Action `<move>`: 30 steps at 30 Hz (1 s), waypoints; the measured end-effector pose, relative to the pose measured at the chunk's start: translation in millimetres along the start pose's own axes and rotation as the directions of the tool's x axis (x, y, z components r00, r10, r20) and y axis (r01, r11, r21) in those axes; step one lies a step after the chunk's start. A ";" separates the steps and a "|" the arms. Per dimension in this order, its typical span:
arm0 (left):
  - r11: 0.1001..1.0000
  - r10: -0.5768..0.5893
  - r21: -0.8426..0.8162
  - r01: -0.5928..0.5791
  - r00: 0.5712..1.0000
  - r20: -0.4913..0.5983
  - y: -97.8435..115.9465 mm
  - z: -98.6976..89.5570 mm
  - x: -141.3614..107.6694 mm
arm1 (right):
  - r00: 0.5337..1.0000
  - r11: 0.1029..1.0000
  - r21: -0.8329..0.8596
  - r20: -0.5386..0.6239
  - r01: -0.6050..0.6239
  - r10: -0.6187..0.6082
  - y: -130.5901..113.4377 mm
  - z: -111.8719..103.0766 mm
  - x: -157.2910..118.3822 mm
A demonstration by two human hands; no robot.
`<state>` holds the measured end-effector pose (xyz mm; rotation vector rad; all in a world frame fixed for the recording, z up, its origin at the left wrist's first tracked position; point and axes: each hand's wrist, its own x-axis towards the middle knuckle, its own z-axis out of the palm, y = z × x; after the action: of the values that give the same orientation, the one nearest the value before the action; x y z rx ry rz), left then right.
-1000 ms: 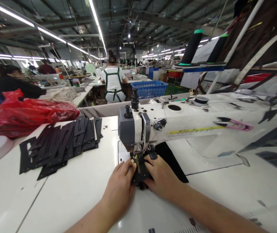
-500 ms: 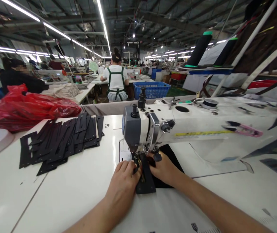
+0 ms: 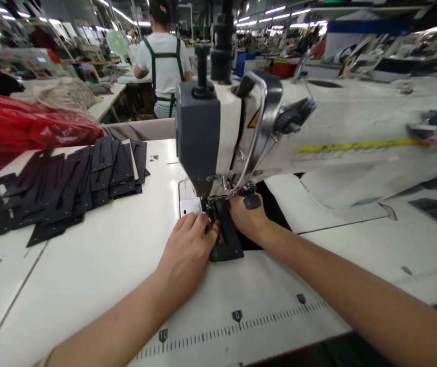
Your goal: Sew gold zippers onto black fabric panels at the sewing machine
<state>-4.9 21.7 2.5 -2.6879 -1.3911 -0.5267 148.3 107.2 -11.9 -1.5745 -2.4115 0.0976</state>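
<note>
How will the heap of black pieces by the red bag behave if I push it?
The black pieces will probably fan apart, since they overlap unevenly. Each looks thin and flat, so likely light and rather bendable. The shiny tabletop may let the lowest slip.

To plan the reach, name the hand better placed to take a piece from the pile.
Likely the left hand: it is nearer the pile, while the right hand is across the strip.

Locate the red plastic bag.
The red plastic bag is at the left edge of the head view, just beyond the pile of flat black pieces.
</note>
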 end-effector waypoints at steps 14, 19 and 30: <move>0.986 0.165 0.011 -0.166 0.970 -0.177 7.1 -1.3 -23.7 | 0.794 0.803 0.160 -0.350 0.574 -0.498 -10.4 -20.8 -93.7; 0.987 0.160 0.056 -0.152 0.970 -0.182 7.3 8.0 -17.8 | 0.796 0.806 0.167 -0.360 0.568 -0.486 -10.2 -22.0 -83.4; 0.993 0.114 0.053 -0.105 0.972 -0.207 -8.6 14.2 -1.8 | 0.813 0.798 0.222 -0.330 0.560 -0.479 -4.4 -17.0 -62.1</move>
<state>-8.9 28.4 -12.2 -2.5696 -1.1785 -0.7381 172.2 47.6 -5.8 -0.6917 -2.3800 0.1445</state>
